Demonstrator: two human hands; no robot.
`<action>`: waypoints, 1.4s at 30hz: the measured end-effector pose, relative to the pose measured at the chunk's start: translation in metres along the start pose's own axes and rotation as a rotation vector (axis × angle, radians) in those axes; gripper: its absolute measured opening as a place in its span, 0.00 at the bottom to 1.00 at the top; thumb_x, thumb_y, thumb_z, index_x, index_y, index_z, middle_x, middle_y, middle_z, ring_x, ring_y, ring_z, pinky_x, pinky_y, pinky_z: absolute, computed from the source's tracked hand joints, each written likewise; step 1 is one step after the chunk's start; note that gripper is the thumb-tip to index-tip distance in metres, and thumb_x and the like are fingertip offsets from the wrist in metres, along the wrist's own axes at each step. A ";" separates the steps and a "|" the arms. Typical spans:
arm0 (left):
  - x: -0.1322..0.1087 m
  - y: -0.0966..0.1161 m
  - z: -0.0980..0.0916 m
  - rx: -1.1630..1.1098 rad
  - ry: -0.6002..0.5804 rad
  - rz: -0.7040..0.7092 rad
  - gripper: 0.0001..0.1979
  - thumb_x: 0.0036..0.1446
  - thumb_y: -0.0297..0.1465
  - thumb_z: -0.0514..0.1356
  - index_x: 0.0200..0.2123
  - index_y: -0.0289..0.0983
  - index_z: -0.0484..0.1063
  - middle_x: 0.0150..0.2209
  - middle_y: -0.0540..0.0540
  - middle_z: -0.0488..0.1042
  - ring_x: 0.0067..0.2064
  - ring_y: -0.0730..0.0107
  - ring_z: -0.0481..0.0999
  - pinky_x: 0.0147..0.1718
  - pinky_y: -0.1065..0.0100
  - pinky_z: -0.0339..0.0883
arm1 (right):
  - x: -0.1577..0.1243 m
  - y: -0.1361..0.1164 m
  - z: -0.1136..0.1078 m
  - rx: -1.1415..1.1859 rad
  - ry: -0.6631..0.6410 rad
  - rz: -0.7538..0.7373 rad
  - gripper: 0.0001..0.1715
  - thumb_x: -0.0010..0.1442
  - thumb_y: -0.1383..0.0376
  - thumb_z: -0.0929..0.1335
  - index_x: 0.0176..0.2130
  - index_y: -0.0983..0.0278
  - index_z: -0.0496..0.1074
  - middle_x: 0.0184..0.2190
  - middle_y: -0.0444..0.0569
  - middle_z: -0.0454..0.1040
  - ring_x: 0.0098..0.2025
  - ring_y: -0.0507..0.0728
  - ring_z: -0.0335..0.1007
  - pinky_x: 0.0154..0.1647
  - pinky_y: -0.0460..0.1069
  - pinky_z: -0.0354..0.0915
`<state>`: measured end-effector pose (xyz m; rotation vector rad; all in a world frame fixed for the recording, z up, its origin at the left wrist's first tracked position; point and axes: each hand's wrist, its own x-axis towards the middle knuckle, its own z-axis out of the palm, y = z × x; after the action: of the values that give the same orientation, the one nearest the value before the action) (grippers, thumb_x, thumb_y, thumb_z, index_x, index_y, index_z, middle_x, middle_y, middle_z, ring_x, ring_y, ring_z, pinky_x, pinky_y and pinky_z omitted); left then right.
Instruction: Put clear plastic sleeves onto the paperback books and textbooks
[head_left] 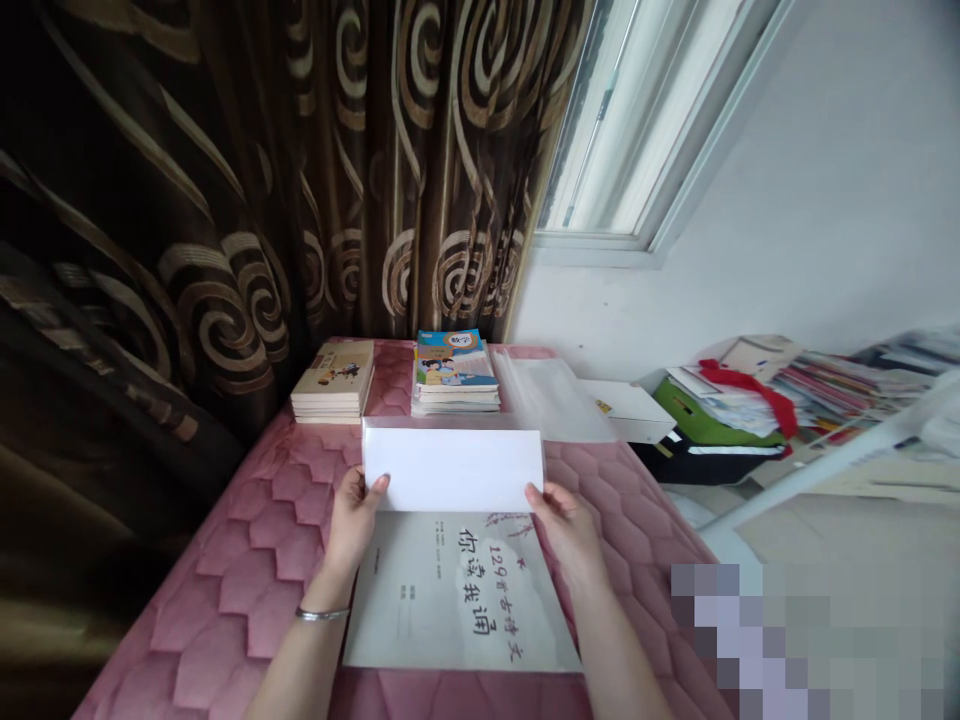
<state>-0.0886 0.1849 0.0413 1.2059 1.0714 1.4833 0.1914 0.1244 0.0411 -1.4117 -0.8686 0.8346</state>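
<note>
appears to be at a steadying step, holding a blank white sheet (pixel 454 470) flat and taut by its two side edges, with a margin of clear film (pixel 450 423) showing along the far side. lies right at the far edge of a poem booklet (pixel 420 610), resting cover up on the pink quilted bedspread (pixel 247 590); impossible to tell from this angle whether joined to that booklet or merely overlapping. seems to call next for matched pressure from both sides, so as not to crease the sheet or skew the film. pinches the sheet's left edge with the left hand (pixel 354 508), thumb on top and fingers curled beneath; mirrors that pinch at the right edge with the right hand (pixel 566 515). reaches forward with both forearms, running roughly parallel to either side of the booklet, with a silver bangle (pixel 322 613) on the left wrist. beyond, near the curtain (pixel 420 180), a stack of tan books (pixel 332 382), a stack of textbooks (pixel 454 375) and some transparent sleeves (pixel 559 395).
</note>
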 end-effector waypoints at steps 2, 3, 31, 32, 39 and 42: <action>-0.001 0.002 0.002 0.021 0.018 0.000 0.16 0.49 0.41 0.65 0.34 0.35 0.70 0.32 0.48 0.75 0.33 0.70 0.72 0.33 0.71 0.64 | -0.001 -0.002 0.000 -0.027 0.011 -0.001 0.23 0.46 0.48 0.72 0.31 0.64 0.73 0.27 0.47 0.75 0.30 0.57 0.68 0.31 0.48 0.63; -0.002 0.004 0.002 0.031 0.029 -0.002 0.17 0.48 0.42 0.65 0.34 0.35 0.70 0.32 0.48 0.75 0.33 0.70 0.71 0.33 0.71 0.64 | -0.002 -0.004 0.000 -0.052 0.013 -0.005 0.23 0.46 0.47 0.72 0.30 0.64 0.73 0.27 0.46 0.75 0.30 0.57 0.68 0.30 0.48 0.63; -0.003 -0.001 0.005 0.066 0.053 0.008 0.17 0.50 0.42 0.63 0.36 0.35 0.69 0.34 0.47 0.75 0.35 0.68 0.71 0.36 0.70 0.64 | 0.002 0.004 -0.003 -0.158 0.001 -0.046 0.25 0.48 0.44 0.69 0.25 0.64 0.69 0.23 0.46 0.71 0.28 0.56 0.65 0.28 0.47 0.60; -0.003 -0.001 0.005 0.071 0.054 0.013 0.17 0.50 0.42 0.63 0.36 0.35 0.69 0.34 0.47 0.75 0.35 0.68 0.71 0.36 0.70 0.64 | 0.002 0.004 -0.002 -0.175 0.005 -0.055 0.26 0.48 0.43 0.68 0.24 0.63 0.68 0.22 0.45 0.70 0.27 0.56 0.64 0.28 0.47 0.60; -0.005 0.002 0.003 0.068 0.025 0.004 0.17 0.51 0.41 0.63 0.38 0.36 0.68 0.37 0.46 0.75 0.38 0.67 0.72 0.39 0.69 0.65 | 0.003 0.006 0.000 -0.211 0.057 -0.110 0.28 0.48 0.41 0.67 0.24 0.63 0.68 0.22 0.46 0.71 0.26 0.56 0.65 0.27 0.47 0.60; -0.004 0.001 0.003 0.060 0.026 0.006 0.17 0.50 0.41 0.63 0.38 0.36 0.69 0.37 0.45 0.75 0.38 0.67 0.72 0.40 0.68 0.65 | 0.006 0.011 -0.002 -0.217 0.070 -0.142 0.28 0.48 0.41 0.67 0.26 0.64 0.72 0.25 0.48 0.74 0.29 0.57 0.67 0.29 0.48 0.62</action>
<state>-0.0852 0.1808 0.0417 1.2356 1.1382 1.4843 0.1957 0.1288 0.0307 -1.5380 -1.0164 0.5934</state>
